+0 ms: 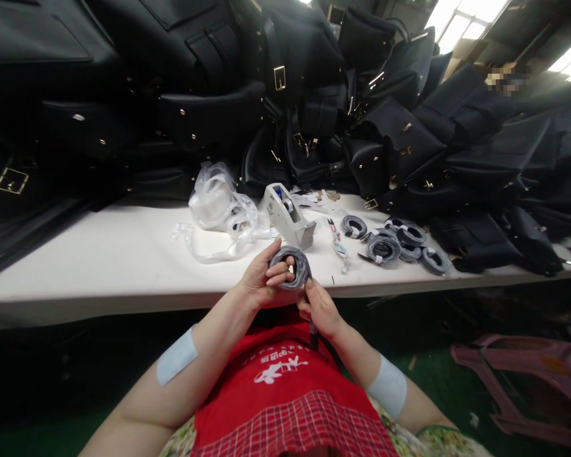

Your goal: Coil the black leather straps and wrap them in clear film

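My left hand [265, 274] grips a coiled dark strap [301, 259] that looks wrapped in clear plastic, with some fingers through the middle of the roll. At the coil's lower right, my right hand [320, 308] pinches the strap's loose end, which hangs down in front of the red apron [276, 355]. Both hands are just above the front edge of the white table [124, 254]. Right behind the coil stands a grey-white tape dispenser [285, 219]. Further right lie several finished-looking coils [383, 246] of the same strap, with small white bands on them.
Black leather bags [209, 108] with gold buckles are piled along the back of the table. A crumpled heap of clear plastic [223, 203] lies left of the dispenser. Small pink-handled scissors [334, 233] rest to its right. A pink plastic stool [518, 374] stands at lower right.
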Available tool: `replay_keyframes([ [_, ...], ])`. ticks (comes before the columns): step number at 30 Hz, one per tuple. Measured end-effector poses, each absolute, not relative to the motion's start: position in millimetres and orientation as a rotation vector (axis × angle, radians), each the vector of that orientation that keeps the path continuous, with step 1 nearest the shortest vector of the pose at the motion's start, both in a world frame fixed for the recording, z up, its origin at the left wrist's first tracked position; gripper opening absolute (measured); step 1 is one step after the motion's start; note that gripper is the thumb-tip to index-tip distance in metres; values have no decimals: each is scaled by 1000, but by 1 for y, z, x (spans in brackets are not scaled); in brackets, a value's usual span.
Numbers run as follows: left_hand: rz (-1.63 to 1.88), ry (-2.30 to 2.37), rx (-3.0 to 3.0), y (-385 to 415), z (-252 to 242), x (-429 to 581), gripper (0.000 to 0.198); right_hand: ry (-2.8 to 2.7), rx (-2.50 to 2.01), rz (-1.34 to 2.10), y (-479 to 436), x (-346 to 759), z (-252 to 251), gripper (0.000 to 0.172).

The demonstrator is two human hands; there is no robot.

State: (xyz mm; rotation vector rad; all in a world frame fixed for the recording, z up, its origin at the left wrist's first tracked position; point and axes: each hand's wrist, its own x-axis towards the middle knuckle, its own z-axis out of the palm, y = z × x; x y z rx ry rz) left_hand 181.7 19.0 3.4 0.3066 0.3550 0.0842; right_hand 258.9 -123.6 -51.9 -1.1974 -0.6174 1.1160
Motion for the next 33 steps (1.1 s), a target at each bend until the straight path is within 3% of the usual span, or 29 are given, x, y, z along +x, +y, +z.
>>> replay_keyframes([
  [9, 233, 310, 437, -1, -18, 189, 42, -532, -1244, 920, -113, 268, -43, 40],
  [17, 320, 499, 933, 12, -33, 181, 57, -521, -1252, 1275, -135, 304, -30, 44],
  [20, 244, 509, 1295, 22, -26, 177, 63, -805, -1466, 1470, -140, 310, -29, 39],
  [25, -88, 381, 1871, 23, -14, 172, 46, -1118, -1621, 1414, -139, 306, -31, 40],
  [33, 568, 696, 1335, 0, -26, 183, 39, -896, -1525, 983, -128, 286, -61, 41],
])
